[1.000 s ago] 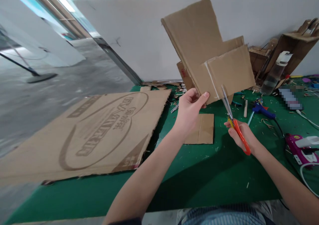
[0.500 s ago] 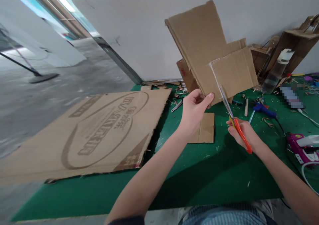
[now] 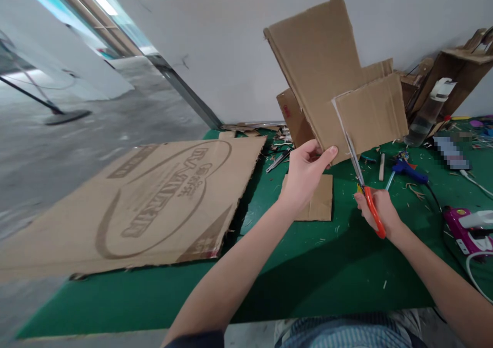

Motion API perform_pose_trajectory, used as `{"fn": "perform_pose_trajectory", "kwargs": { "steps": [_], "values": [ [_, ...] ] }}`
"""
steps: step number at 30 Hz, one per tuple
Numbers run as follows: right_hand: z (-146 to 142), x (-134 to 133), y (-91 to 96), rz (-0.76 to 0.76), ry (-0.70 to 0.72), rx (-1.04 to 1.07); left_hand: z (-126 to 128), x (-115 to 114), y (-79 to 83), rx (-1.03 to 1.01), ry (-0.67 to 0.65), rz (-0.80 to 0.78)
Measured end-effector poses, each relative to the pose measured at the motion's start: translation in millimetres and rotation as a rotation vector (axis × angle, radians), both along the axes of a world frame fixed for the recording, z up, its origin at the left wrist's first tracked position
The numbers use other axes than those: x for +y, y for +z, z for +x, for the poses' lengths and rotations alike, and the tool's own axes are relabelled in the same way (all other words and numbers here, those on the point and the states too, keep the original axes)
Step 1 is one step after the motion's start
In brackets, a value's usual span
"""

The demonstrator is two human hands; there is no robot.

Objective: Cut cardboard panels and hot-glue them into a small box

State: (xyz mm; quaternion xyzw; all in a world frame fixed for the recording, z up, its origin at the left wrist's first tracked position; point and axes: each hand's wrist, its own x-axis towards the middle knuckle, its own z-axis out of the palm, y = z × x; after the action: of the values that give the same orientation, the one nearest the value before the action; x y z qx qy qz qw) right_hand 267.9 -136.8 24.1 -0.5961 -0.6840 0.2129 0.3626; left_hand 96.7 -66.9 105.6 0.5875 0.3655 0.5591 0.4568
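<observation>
A person's left hand (image 3: 306, 176) pinches the bottom edge of a brown cardboard piece (image 3: 319, 65), thumb on the near face, and holds it upright and tilted above a green table mat (image 3: 308, 271). The right hand (image 3: 375, 212), just below and to the right of that cardboard piece, is closed around the orange handles of a pair of scissors (image 3: 364, 189). The blades point up into the cardboard's lower edge, at the foot of a pale slit that runs up its face; whether the blades are parted cannot be told. The two hands are apart, one on each side of the slit. Directly below the held cardboard piece, a small cardboard rectangle (image 3: 321, 204) lies flat on the mat. Well to the left of it, a large printed cardboard sheet (image 3: 154, 204) lies flat and overhangs the mat's edge. To the right of it are a clear bottle (image 3: 427, 112), a blue glue gun (image 3: 408, 171) and, lower down, a pink glue gun (image 3: 466, 230). Behind it stands a white partition (image 3: 215, 50).
</observation>
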Motion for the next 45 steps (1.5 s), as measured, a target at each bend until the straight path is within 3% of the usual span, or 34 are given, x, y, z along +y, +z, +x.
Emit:
{"fn": "perform_pose_trajectory", "kwargs": {
  "steps": [9,21,29,40,45],
  "values": [
    [4,-2,9.0,0.017,0.083,-0.007,-2,1,-1.1,0.097,-0.016,0.036],
    [7,2,1.2,0.062,-0.049,-0.066,0,3,-9.5,0.146,-0.015,0.003],
    [10,2,5.2,-0.006,0.071,0.04,4,-2,-8.7,0.157,-0.022,0.029],
    [7,2,0.8,0.072,-0.051,-0.034,6,-4,-10.8,0.148,-0.055,-0.006],
    [12,2,-3.9,0.052,0.036,-0.039,7,-7,-7.1,0.122,-0.075,-0.018]
  ]
}}
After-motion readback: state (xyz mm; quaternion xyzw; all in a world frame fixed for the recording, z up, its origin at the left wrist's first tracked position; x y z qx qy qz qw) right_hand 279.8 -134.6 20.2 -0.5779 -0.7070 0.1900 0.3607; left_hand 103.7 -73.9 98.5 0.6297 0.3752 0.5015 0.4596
